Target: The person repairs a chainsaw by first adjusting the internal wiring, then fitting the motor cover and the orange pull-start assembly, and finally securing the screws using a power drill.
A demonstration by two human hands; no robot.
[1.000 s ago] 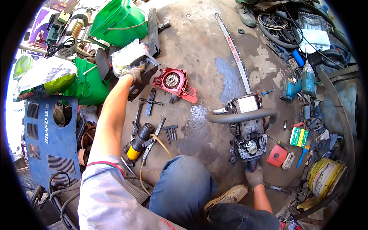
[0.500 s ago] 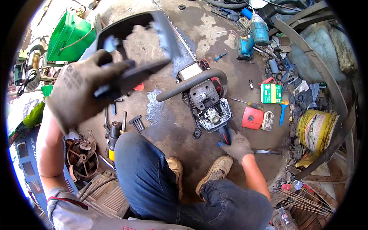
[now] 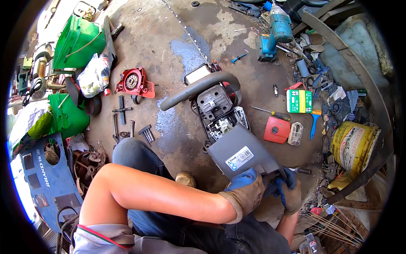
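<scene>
Dark grey cover is held in both gloved hands: near edge clamped by the left hand, near right corner gripped by the right hand. Hands are placed close together. Rear of the chainsaw is overlapped by the cover; contact cannot be told. Screwdriver is seen right of saw, on floor.

From the chainsaw on the floor, the cover is at five o'clock, the screwdriver at three, the power tool between one and two.
</scene>
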